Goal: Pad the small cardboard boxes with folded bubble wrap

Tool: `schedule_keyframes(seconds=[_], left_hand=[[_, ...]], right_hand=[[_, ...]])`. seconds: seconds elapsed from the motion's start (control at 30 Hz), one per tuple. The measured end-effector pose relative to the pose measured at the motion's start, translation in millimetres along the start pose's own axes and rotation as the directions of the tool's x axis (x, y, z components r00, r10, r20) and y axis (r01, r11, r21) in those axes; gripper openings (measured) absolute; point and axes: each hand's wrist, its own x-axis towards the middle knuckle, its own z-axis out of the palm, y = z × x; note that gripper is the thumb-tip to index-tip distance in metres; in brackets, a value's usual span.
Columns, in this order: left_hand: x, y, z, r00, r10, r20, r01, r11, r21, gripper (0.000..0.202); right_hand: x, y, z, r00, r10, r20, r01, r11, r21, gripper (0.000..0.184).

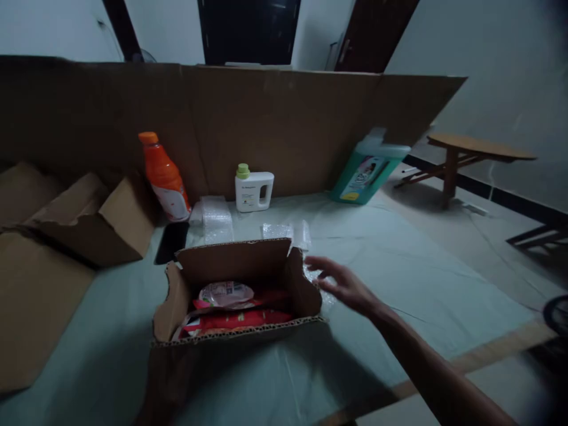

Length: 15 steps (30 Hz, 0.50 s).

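Note:
In the middle stands a topless cardboard box point(235, 257) with red packets point(244, 319) and a clear plastic package with printing point(226, 293) inside. My right hand point(339, 284) is just off the box's right wall, fingers apart and holding nothing. Some bubble wrap point(327, 296) lies under and beside it. At the box's front left corner, in deep shadow, is my left hand point(168, 373); its fingers are hidden, and I cannot tell whether it grips the cardboard.
Behind the box stand an orange bottle point(166, 177), a white jug point(254, 190) with a green cap and a green liquid container point(368, 171). A black phone-like slab point(172, 242) and bubble wrap strips point(216, 219) lie nearer. Open cartons point(97, 231) fill the left; a cardboard panel point(284, 124) rises behind.

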Motion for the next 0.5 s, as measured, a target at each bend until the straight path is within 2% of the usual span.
schedule_keyframes(seconds=[0.03,0.1,0.2,0.3,0.4,0.5], left_hand=[[-4,-1,2.2,1.000,-0.001,-0.018,0.001,1.000,0.000,0.069],[-10,-3,8.5,1.000,0.011,-0.020,-0.012,1.000,-0.018,0.071],[-7,-4,19.7,0.999,0.026,0.021,-0.024,0.998,-0.063,0.069],[23,-1,32.0,0.999,0.023,0.047,-0.017,0.994,-0.112,0.069],[75,8,47.3,0.997,0.050,0.063,-0.041,0.991,-0.130,0.069],[123,16,63.1,0.995,0.093,0.034,-0.088,0.987,-0.137,0.067]], right_hand=[[-15,-7,9,0.988,-0.062,0.142,0.062,0.998,0.000,0.064],[-38,-19,27,0.945,-0.160,0.286,0.156,0.987,0.038,0.072],[-43,-30,46,0.923,-0.249,0.292,0.228,0.968,0.105,0.075],[-12,-30,53,0.939,-0.291,0.185,0.273,0.955,0.118,0.073],[37,-23,57,0.954,-0.281,0.106,0.272,0.958,0.090,0.072],[78,-13,59,0.964,-0.264,0.041,0.265,0.963,-0.045,0.073]])
